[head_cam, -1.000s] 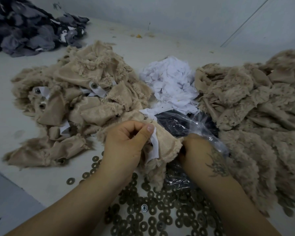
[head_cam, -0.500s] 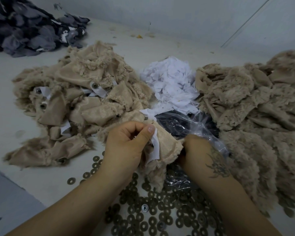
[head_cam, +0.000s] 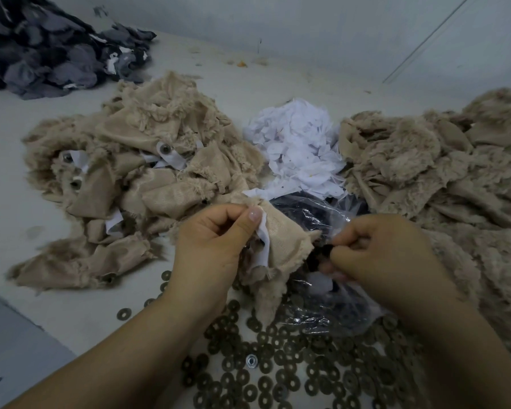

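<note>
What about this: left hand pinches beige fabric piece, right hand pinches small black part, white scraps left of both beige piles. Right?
No. Head view: the white scraps lie between the left beige pile and the right beige pile, not left of both. Left hand pinches the beige fabric piece, right hand a small black part.

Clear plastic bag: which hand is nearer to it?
Right. The right hand is over the clear plastic bag, its fingers pinching a small dark piece at the bag's mouth. The left hand holds the beige fabric piece beside the bag, to its left.
</note>
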`<state>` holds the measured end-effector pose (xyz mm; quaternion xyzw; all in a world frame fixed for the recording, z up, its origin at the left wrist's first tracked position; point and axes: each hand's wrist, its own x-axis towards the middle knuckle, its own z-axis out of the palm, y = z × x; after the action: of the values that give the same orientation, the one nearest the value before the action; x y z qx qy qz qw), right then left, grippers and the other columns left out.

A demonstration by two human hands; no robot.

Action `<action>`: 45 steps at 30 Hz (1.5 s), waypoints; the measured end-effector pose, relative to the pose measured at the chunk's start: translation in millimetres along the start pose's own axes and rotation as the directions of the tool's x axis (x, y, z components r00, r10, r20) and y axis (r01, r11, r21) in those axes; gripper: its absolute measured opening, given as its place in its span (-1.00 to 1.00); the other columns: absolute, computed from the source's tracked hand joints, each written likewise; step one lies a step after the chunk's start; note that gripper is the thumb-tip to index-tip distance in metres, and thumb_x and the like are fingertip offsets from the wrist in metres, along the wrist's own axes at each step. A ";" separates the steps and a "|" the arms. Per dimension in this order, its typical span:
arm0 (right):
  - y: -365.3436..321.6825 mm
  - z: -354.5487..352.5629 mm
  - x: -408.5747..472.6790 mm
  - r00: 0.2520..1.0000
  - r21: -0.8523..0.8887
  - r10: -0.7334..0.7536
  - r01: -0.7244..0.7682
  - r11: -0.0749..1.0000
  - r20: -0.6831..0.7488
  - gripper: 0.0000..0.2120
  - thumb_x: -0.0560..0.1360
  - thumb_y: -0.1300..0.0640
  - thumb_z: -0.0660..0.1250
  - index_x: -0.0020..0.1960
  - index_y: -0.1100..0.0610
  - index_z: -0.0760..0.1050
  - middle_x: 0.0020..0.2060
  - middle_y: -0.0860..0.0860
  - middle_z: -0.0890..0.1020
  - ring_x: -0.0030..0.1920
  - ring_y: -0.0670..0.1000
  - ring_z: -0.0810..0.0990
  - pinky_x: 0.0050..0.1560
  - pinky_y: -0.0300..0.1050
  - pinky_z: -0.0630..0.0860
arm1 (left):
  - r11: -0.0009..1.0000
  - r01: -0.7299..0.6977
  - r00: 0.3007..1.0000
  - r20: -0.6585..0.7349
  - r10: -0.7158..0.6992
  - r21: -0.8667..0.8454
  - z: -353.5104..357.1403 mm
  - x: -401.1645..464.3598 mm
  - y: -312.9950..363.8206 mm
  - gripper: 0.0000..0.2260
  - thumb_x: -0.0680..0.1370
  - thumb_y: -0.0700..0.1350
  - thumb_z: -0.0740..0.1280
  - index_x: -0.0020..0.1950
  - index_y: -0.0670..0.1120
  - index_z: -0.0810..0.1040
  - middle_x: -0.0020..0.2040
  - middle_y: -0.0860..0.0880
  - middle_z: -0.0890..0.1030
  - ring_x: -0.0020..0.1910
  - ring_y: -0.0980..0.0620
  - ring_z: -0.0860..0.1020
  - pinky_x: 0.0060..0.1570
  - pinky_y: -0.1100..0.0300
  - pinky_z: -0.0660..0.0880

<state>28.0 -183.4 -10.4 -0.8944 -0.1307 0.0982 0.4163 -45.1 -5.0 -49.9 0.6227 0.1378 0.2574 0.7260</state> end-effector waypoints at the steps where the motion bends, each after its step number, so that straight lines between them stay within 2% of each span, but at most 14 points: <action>1: -4.8 -2.4 -3.9 0.984 0.137 0.074 -0.097 0.986 0.163 -0.82 0.44 0.39 0.38 -0.28 0.19 0.58 -0.45 0.06 0.69 -0.39 -0.04 0.70 -0.30 -0.17 0.67 | 0.999 0.005 1.000 -0.009 -0.005 -0.032 0.5 0.6 1.2 -0.81 0.48 -0.05 0.41 -0.30 -0.10 0.65 -0.32 -0.10 0.64 -0.31 0.00 0.58 -0.14 0.19 0.59; 2: -8.8 -1.7 -6.9 0.943 0.241 0.123 -0.203 0.949 0.311 -0.85 0.47 0.43 0.35 -0.24 0.27 0.57 -0.41 0.15 0.70 -0.36 0.03 0.72 -0.34 -0.15 0.67 | 0.998 0.010 1.000 -0.008 -0.010 -0.061 1.1 0.7 2.2 -0.81 0.47 -0.05 0.41 -0.29 -0.11 0.65 -0.32 -0.11 0.63 -0.31 -0.02 0.57 -0.14 0.17 0.59; 4: -11.0 5.3 -8.6 0.896 0.365 0.126 -0.297 0.882 0.425 -0.86 0.48 0.47 0.34 -0.21 0.32 0.57 -0.36 0.21 0.70 -0.32 0.05 0.73 -0.40 -0.25 0.61 | 0.997 0.009 1.000 0.016 -0.007 -0.081 3.4 0.0 3.5 -0.81 0.45 -0.04 0.41 -0.29 -0.12 0.64 -0.32 -0.11 0.63 -0.30 -0.03 0.56 -0.14 0.14 0.57; 7: -7.1 20.2 -4.8 0.968 0.523 0.054 -0.179 0.833 0.244 -0.82 0.46 0.45 0.39 -0.27 0.27 0.59 -0.44 0.14 0.66 -0.49 0.00 0.60 -0.51 -0.23 0.50 | 0.999 -0.013 0.996 0.091 0.015 -0.029 6.9 -3.4 4.1 -0.82 0.44 -0.04 0.41 -0.29 -0.11 0.65 -0.33 -0.08 0.64 -0.31 0.02 0.57 -0.18 0.19 0.57; 10: -1.1 29.5 -0.6 0.999 0.526 -0.022 -0.007 0.851 0.049 -0.83 0.45 0.39 0.43 -0.26 0.19 0.64 -0.37 0.11 0.71 -0.40 0.04 0.65 -0.41 -0.16 0.58 | 0.999 -0.049 0.986 0.161 0.046 0.020 8.5 -7.0 6.4 -0.83 0.46 -0.06 0.41 -0.29 -0.11 0.65 -0.37 -0.01 0.64 -0.37 0.13 0.57 -0.29 0.31 0.53; 15: 1.5 37.9 -0.9 0.988 0.564 -0.128 0.058 0.824 0.086 -0.83 0.46 0.37 0.44 -0.11 0.12 0.69 -0.19 0.07 0.75 -0.14 0.08 0.74 -0.19 -0.12 0.66 | 0.985 -0.118 0.985 0.144 0.099 0.125 10.4 -6.6 9.4 -0.83 0.43 -0.01 0.43 -0.23 -0.10 0.67 -0.33 -0.09 0.66 -0.38 0.09 0.57 -0.35 0.24 0.55; 19: -0.6 34.9 -2.2 0.979 0.632 -0.181 0.079 0.771 0.098 -0.73 0.47 0.40 0.42 -0.08 0.04 0.71 -0.11 0.06 0.75 -0.06 0.06 0.74 -0.11 -0.14 0.66 | 0.984 -0.129 0.984 0.137 0.112 0.126 12.1 -6.7 10.3 -0.84 0.45 -0.04 0.43 -0.25 -0.11 0.65 -0.43 0.01 0.60 -0.47 0.21 0.51 -0.47 0.33 0.45; 22: -2.6 32.5 -3.8 0.972 0.628 -0.213 0.104 0.771 0.102 -0.76 0.48 0.36 0.42 -0.04 0.03 0.70 -0.10 0.03 0.75 -0.07 0.04 0.74 -0.14 -0.16 0.66 | 0.977 -0.145 0.985 0.118 0.127 0.159 11.6 -5.9 7.5 -0.84 0.46 -0.03 0.42 -0.24 -0.09 0.66 -0.39 -0.02 0.62 -0.42 0.19 0.53 -0.40 0.31 0.49; 25: -1.8 34.8 -2.3 0.978 0.673 -0.150 0.014 0.740 0.146 -0.80 0.53 0.31 0.37 0.04 0.09 0.69 -0.06 0.08 0.75 -0.02 0.10 0.73 -0.04 -0.03 0.68 | 0.987 -0.110 0.989 0.116 0.097 0.116 10.0 -6.4 6.5 -0.81 0.44 0.03 0.40 -0.24 -0.09 0.65 -0.39 -0.03 0.62 -0.42 0.15 0.53 -0.40 0.28 0.51; 29: -2.7 38.0 0.4 0.956 0.868 -0.031 -0.250 0.429 0.291 -0.73 0.48 0.29 0.30 0.14 0.27 0.62 0.06 0.23 0.70 0.10 0.19 0.68 0.08 0.01 0.65 | 0.990 -0.112 0.988 0.113 0.102 0.085 9.2 -6.9 7.1 -0.85 0.46 -0.01 0.41 -0.24 -0.05 0.65 -0.35 0.01 0.63 -0.37 0.14 0.56 -0.34 0.30 0.52; 31: -5.1 38.0 0.3 0.935 0.889 -0.047 -0.317 0.329 0.351 -0.64 0.42 0.25 0.31 0.19 0.30 0.59 0.10 0.24 0.68 0.12 0.17 0.68 0.08 -0.03 0.65 | 0.985 -0.143 0.985 0.110 0.132 0.094 10.2 -7.1 8.2 -0.86 0.46 -0.02 0.41 -0.24 -0.05 0.66 -0.34 0.02 0.64 -0.38 0.13 0.56 -0.34 0.29 0.51; 34: -7.7 39.0 -1.9 0.901 0.889 -0.069 -0.406 0.210 0.428 -0.66 0.41 0.25 0.33 0.15 0.32 0.62 0.08 0.24 0.69 0.01 0.09 0.71 0.05 -0.07 0.65 | 0.980 -0.174 0.982 0.092 0.166 0.094 11.4 -6.2 10.2 -0.85 0.45 -0.02 0.41 -0.22 -0.08 0.67 -0.31 -0.05 0.65 -0.37 0.07 0.58 -0.32 0.25 0.56; 40: -8.0 46.9 -5.0 0.914 0.891 -0.023 -0.389 0.236 0.405 -0.76 0.42 0.36 0.32 0.06 0.33 0.63 -0.06 0.24 0.72 -0.15 0.07 0.73 -0.18 -0.11 0.68 | 0.958 -0.249 0.964 0.133 0.230 0.143 12.2 -7.7 8.5 -0.92 0.46 -0.11 0.46 -0.20 -0.11 0.68 -0.31 0.01 0.67 -0.34 0.17 0.60 -0.33 0.34 0.50; 45: -7.8 49.1 -4.9 0.923 0.900 -0.015 -0.370 0.231 0.384 -0.79 0.36 0.32 0.35 -0.07 0.26 0.71 -0.07 0.21 0.73 -0.15 0.05 0.73 -0.22 -0.14 0.67 | 0.934 -0.282 0.957 0.138 0.256 0.221 12.0 -6.8 6.2 -0.92 0.47 -0.16 0.48 -0.22 -0.07 0.64 -0.34 0.09 0.62 -0.37 0.22 0.55 -0.34 0.39 0.45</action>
<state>8.2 -144.8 -35.2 -0.4333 -0.0032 0.3445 0.8328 -45.7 -18.1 -42.4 0.7312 0.0421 0.3024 0.6100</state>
